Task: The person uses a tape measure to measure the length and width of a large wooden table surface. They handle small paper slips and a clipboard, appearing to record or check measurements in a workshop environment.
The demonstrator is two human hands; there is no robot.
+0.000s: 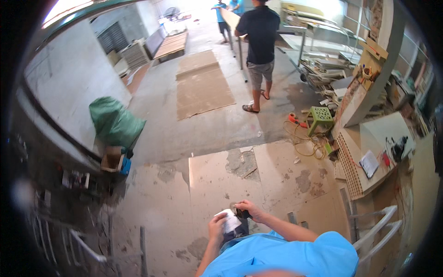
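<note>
In front of my body, my left hand (217, 227) is closed on a small white sheet that looks like paper (230, 221), its fingers along the left edge. Close beside it, my right hand (248, 209) is closed around a small dark object (243, 213), too small and blurred to name. The dark object is right by the sheet's right edge; whether they touch I cannot tell. My light blue shirt (281, 254) fills the lower part of the view.
A person (263, 41) in a dark shirt stands ahead, near others in blue carrying a board (229, 17). A flat brown sheet (203, 85) lies on the floor. Left is a green sack (115, 121); right are a green stool (319, 118), a cable (302, 148) and a bench (383, 134).
</note>
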